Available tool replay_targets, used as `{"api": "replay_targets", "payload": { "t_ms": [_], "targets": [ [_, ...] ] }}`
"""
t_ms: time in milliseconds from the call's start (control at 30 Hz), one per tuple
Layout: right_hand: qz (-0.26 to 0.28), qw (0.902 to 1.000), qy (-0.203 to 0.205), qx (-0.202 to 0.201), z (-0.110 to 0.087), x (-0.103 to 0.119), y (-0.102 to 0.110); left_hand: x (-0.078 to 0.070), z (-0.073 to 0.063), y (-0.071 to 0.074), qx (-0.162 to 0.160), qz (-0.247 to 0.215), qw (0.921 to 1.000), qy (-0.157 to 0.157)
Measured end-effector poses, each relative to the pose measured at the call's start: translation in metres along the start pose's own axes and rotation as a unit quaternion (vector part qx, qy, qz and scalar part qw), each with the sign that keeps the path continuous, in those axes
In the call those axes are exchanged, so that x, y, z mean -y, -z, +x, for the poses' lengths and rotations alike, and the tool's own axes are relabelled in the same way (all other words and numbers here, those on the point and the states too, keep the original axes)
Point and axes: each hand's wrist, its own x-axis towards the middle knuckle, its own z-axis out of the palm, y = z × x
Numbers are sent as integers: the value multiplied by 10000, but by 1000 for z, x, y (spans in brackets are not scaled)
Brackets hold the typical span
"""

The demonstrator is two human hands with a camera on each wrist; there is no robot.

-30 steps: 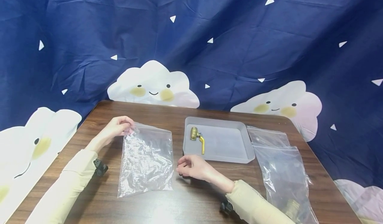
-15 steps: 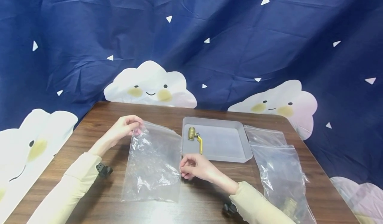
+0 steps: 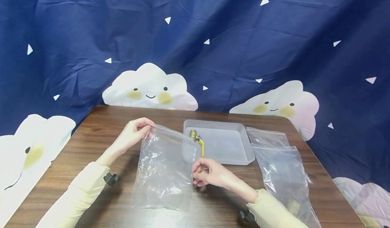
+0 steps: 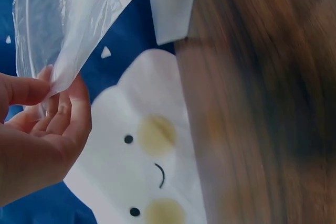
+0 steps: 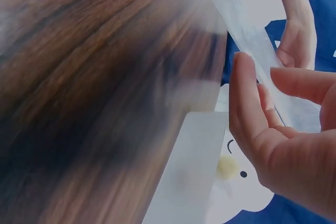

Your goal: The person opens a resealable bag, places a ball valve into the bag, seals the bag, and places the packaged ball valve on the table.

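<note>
A clear zip bag [image 3: 166, 170] hangs upright above the table, flat and see-through. My left hand [image 3: 135, 133] pinches its upper left corner; in the left wrist view the thumb [image 4: 31, 91] presses the plastic against the fingers. My right hand [image 3: 211, 172] is at the bag's right edge, fingers loosely bent. In the right wrist view its thumb [image 5: 296, 82] and forefinger [image 5: 244, 95] stand apart, with the bag [image 5: 239, 30] passing behind the gap. Beyond the bag, a brass ball valve [image 3: 193, 135] with a yellow lever lies in the grey tray [image 3: 233, 161], partly overlapped by the bag's top corner.
Right of the tray, two more clear zip bags lie overlapping, the rear bag [image 3: 268, 138] and the front bag [image 3: 281, 170]. A brass fitting [image 3: 294, 207] shows inside the front one. A blue cloud-patterned curtain [image 3: 213, 62] hangs behind the wooden table [image 3: 100, 129].
The bag has been lifted and shifted right with my left hand, its top corner now overlapping the tray. My right hand has moved slightly right, staying beside the bag's edge.
</note>
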Motion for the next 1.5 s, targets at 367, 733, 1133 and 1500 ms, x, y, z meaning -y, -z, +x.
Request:
{"api": "replay_targets", "payload": {
  "t_ms": [367, 733, 1133, 1500],
  "targets": [
    [-1429, 9879, 487, -369, -16, -5, 13, -18, -12, -23, -157, 153, 9994, -282],
    [-2430, 9634, 864, -726, -23, -15, 24, -33, -22, -46, -579, 339, 9865, -1491],
    [-3067, 9304, 1511, -1322, -35, 1, 34, -33, -24, -53, -463, 565, 9766, -2021],
    [-3125, 9200, 1523, -1810, -41, 15, 41, -30, -24, -52, -429, 442, 9741, -2175]
  ]
}}
